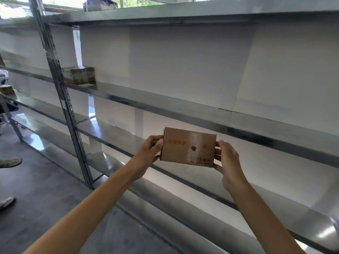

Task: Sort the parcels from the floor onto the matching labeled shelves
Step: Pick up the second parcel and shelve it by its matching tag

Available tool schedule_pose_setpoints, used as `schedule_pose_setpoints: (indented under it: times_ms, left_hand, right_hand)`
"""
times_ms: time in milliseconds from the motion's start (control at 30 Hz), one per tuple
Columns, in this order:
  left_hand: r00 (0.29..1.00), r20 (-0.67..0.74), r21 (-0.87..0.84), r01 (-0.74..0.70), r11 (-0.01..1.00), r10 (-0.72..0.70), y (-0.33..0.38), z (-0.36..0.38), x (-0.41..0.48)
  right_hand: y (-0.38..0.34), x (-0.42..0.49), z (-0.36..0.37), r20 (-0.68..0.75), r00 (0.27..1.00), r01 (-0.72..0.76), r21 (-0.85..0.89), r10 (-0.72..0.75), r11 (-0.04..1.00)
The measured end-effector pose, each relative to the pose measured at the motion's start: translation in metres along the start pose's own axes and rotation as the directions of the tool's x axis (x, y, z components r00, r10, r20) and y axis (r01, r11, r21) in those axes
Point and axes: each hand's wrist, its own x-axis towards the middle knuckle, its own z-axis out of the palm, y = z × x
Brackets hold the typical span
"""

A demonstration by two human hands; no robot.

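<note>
A small brown cardboard parcel [188,146] with red print and a dark smudge is held up in front of the metal shelving. My left hand [148,153] grips its left end and my right hand [226,162] grips its right end, fingers curled round the edges. The parcel hangs in the air in front of the gap between two steel shelves [183,110]. Another brown parcel [78,74] lies on the shelf above, at its left end next to the upright post [60,85].
More steel shelves run below and above, backed by a white wall. A pale packet [100,4] sits on the top shelf. Further parcels [6,88] lie on the rack at far left. Another person's shoes [9,162] stand on the grey floor at left.
</note>
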Motion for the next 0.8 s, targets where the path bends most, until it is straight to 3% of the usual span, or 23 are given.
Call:
schedule_pose_setpoints:
  times_ms: [200,400,800]
  left_hand:
    - [0.992,0.082,0.057,-0.096,0.994,0.092,-0.007,-0.014,0.014]
    - [0.980,0.069,0.076,-0.190,0.979,0.185,-0.006,-0.022,0.029]
    - [0.976,0.173,0.083,-0.151,0.985,0.135,-0.011,-0.036,0.066]
  right_hand:
    - [0.007,0.002,0.010,-0.053,0.997,-0.049,0.025,0.050,0.998]
    - [0.009,0.022,0.017,-0.038,0.997,-0.072,0.043,0.073,0.997]
    - [0.007,0.061,0.030,-0.016,0.999,-0.037,0.034,0.038,0.999]
